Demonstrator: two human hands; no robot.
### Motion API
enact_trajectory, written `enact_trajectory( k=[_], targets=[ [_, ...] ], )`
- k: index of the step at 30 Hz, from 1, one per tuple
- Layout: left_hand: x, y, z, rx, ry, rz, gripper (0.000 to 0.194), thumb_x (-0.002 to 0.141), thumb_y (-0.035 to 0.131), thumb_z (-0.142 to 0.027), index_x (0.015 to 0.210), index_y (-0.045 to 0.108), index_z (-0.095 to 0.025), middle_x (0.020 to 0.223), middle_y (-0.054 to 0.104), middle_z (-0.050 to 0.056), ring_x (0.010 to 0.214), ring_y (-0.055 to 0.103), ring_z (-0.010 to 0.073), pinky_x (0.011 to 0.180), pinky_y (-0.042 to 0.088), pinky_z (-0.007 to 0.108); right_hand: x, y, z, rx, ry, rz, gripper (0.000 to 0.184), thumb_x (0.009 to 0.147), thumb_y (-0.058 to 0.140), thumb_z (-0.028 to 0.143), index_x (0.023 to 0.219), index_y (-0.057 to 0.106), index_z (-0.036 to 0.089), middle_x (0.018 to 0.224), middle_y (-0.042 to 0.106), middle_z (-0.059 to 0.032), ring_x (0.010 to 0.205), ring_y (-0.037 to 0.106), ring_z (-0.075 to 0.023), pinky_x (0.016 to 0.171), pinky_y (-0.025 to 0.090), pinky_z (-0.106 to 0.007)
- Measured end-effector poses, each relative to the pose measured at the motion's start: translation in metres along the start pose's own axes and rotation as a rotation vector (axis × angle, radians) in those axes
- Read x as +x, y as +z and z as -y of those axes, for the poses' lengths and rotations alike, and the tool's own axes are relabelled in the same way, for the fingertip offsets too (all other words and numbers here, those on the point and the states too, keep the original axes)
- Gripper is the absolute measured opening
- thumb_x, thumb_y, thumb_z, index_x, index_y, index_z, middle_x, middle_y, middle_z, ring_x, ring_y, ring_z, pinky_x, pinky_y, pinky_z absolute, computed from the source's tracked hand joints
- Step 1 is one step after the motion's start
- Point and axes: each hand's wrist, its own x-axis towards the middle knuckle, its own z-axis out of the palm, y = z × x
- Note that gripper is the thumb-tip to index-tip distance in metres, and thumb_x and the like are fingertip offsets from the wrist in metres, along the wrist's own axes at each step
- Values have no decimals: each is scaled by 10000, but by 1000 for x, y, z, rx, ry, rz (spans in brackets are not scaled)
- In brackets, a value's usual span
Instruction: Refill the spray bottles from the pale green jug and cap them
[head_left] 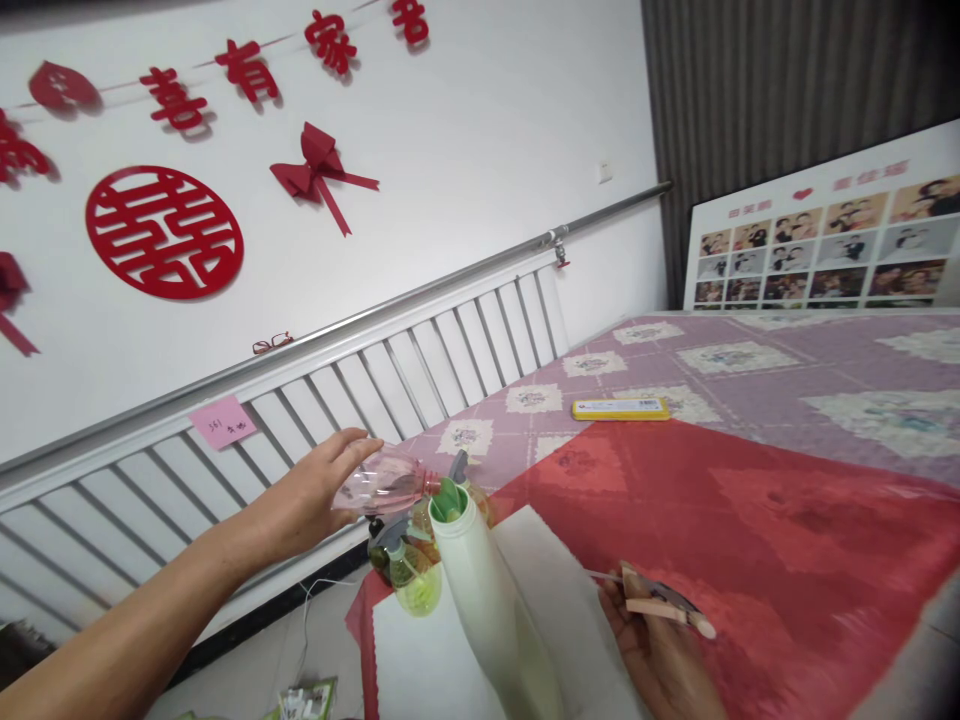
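Left hand [319, 490]: clear bottle [384, 482] being pinched in grip, its neck being held by the pale green bottle's [491, 605] mouth. Right hand [660, 650]: slim pieces [666, 606] being pinched in grip over red cloth [810, 530] on desk [720, 400].

Yellow oblong case [621, 409] on purple patchwork tablecloth [739, 358], behind sheer red fabric [675, 500]; flat white sheet [544, 560] atop sheer red fabric, left.
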Motion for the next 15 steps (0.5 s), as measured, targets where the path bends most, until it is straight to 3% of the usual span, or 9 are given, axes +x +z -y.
enact_trajectory(
  k=[4,9,15],
  targets=[
    [0,-1,-1,-6,-2,5,772,759,624,-168,1448,309,-316,1469,380,110,1238,536,295,995,508,437,-5,7,7,74,138,-53,366,376,965,358,645,739,257,686,736,45,619,682,-124,649,636,-197],
    [0,-4,-4,-13,-4,-2,730,776,608,-191,1439,329,-316,1474,381,112,1214,554,290,969,523,426,-5,7,8,61,138,-57,436,330,972,378,671,744,230,690,740,40,650,676,-120,672,625,-189],
    [1,-6,-6,-24,-13,38,751,777,612,-193,1450,304,-318,1474,368,107,1227,536,288,981,514,432,0,0,1,27,101,-25,406,398,961,373,705,739,229,733,735,30,675,678,-141,684,630,-235]
  ],
)
